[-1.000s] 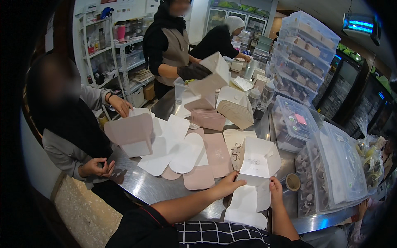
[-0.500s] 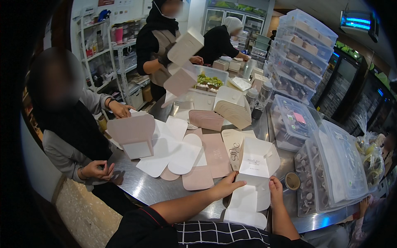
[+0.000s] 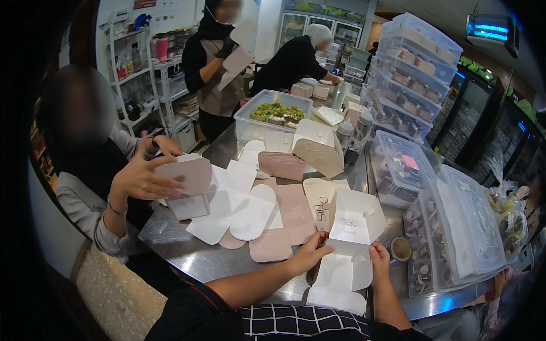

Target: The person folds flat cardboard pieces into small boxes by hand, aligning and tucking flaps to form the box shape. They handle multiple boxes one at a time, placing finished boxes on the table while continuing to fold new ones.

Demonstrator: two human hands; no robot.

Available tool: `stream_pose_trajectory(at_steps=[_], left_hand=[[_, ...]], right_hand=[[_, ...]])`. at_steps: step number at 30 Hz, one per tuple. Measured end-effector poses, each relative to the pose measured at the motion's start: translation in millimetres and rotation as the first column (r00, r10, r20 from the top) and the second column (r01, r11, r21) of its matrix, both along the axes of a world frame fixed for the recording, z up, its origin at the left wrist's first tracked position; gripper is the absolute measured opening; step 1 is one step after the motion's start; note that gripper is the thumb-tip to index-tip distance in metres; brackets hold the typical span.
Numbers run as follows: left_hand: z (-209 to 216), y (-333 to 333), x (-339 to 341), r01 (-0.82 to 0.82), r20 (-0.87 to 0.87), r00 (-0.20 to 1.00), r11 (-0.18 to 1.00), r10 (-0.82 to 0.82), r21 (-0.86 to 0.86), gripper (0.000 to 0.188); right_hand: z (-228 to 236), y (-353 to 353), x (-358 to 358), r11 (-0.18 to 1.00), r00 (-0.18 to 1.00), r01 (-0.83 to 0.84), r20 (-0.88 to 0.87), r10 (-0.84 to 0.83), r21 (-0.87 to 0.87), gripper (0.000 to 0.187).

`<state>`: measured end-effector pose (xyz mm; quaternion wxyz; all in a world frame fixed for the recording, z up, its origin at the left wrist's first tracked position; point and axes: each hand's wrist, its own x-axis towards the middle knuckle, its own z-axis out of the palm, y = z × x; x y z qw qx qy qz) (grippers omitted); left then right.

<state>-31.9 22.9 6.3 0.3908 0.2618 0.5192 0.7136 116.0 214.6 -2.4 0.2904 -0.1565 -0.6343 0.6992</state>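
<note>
A partly folded white cardboard box is between my two hands at the near edge of the metal table, its panels standing up and a long flap reaching toward my apron. My left hand is closed on its left side, thumb on the inner fold. On the opposite side, the fingers of my right hand pinch the edge. A cream box blank with dark lettering lies just beyond it. Pink blanks and white blanks overlap flat to the left. A small brown round cup sits beside my right hand.
At left, a co-worker's hands are on a pink box. Stacked folded boxes and a clear tub of green-topped cakes stand further back. Lidded plastic tubs line the right; tall stacked containers rise behind.
The co-worker at left has raised a hand onto the pink box. The person behind has drawn some box pieces back, uncovering the cake tub. My hands and the white box stay nearly still.
</note>
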Motion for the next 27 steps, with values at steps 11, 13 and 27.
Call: stream_pose_trajectory(at_steps=[11, 13, 27], left_hand=[[4, -4, 0, 0.001, -0.021, 1.0, 1.0, -0.001, 0.019, 0.053], [4, -4, 0, 0.011, -0.024, 1.0, 1.0, -0.011, 0.014, 0.054], [-9, 2, 0, 0.086, -0.002, 0.996, 0.996, -0.086, -0.012, 0.066]], right_hand=[[-6, 3, -1, 0.988, 0.982, 0.15, -0.105, -0.154, -0.045, 0.015], [-6, 6, -1, 0.976, 0.975, 0.21, -0.06, -0.213, -0.055, 0.016], [13, -7, -1, 0.97, 0.967, 0.227, -0.099, -0.235, -0.09, 0.022]])
